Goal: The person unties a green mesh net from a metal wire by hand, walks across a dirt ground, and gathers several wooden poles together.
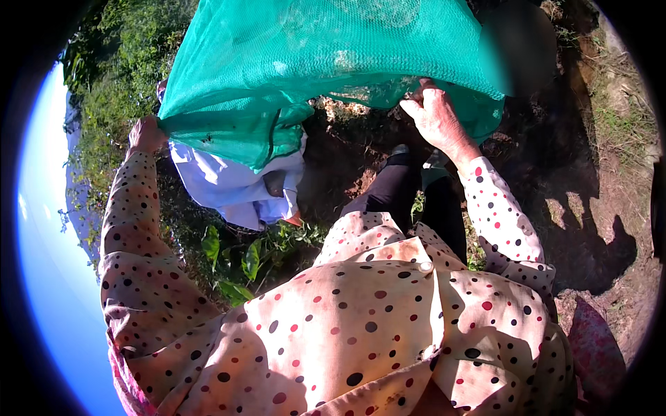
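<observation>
A large sheet of green mesh netting (322, 57) is spread out before me, its near edge sagging between my hands. My left hand (147, 135) is closed around a gathered corner of this netting at arm's length. Farther right, my right hand (437, 112) grips the near edge, with its fingertips partly hidden at the mesh. Below the netting, on the left, hangs a white cloth or garment (229, 190) with a dark patch and a small orange-brown spot at its lower end. I cannot tell what bears it.
Brown soil (333, 161) lies under the netting, around my dark-trousered legs (387, 184). Broad green leaves (252, 260) grow close on my left, with bushes (125, 67) beyond. Dry grassy ground (619, 119) and a cast shadow (583, 249) are on the right. A dark blurred disc covers the upper right.
</observation>
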Tool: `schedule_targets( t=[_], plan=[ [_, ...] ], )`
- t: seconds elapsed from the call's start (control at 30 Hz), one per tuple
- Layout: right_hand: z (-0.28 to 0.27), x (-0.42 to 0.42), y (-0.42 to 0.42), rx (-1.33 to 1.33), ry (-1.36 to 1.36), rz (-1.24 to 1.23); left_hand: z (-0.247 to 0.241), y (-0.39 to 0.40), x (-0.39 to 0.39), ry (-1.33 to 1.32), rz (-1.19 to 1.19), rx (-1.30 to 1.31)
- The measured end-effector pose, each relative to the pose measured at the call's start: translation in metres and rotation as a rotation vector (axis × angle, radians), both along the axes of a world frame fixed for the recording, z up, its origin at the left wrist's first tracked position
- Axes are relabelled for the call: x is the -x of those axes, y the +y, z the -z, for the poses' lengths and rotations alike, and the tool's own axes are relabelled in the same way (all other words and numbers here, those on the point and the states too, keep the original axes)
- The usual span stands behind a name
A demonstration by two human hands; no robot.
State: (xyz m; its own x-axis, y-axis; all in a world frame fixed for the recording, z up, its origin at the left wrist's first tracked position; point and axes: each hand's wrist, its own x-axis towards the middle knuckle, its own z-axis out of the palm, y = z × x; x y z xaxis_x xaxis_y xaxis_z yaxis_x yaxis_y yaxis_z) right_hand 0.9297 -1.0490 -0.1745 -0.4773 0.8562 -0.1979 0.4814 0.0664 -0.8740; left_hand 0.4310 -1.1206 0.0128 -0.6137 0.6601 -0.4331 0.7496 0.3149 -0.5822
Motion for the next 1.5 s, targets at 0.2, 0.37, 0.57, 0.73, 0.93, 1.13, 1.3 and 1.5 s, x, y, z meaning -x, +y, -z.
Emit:
schedule_targets(
  t=[0.2,0.37,0.57,0.73,0.93,1.13,1.3,1.5],
  plan=[
    [0.007,0.002,0.018,-0.464,0.07,0.126,0.007,0.001,-0.01,-0.016,0.343,0.198],
    [0.0,-0.002,0.005,0.199,0.474,0.559,0.015,-0.007,-0.026,-0.032,0.392,0.225],
    [0.02,0.012,-0.021,0.29,0.71,0.572,0.01,-0.014,0.002,-0.174,0.437,0.049],
    [0.008,0.016,-0.027,0.489,0.745,0.717,0.015,-0.012,0.0,-0.29,0.483,0.003],
    [0.031,0.017,-0.035,0.402,0.865,0.622,0.015,-0.013,0.017,-0.304,0.448,-0.066],
    [0.009,0.019,-0.045,0.264,0.593,0.535,0.012,-0.017,0.01,-0.233,0.324,-0.122],
    [0.003,0.004,-0.068,0.527,0.383,0.517,0.008,-0.008,-0.005,-0.217,0.134,-0.057],
    [0.009,0.009,-0.087,0.532,0.39,0.462,0.017,-0.015,0.02,-0.161,0.168,-0.054]
  ],
)
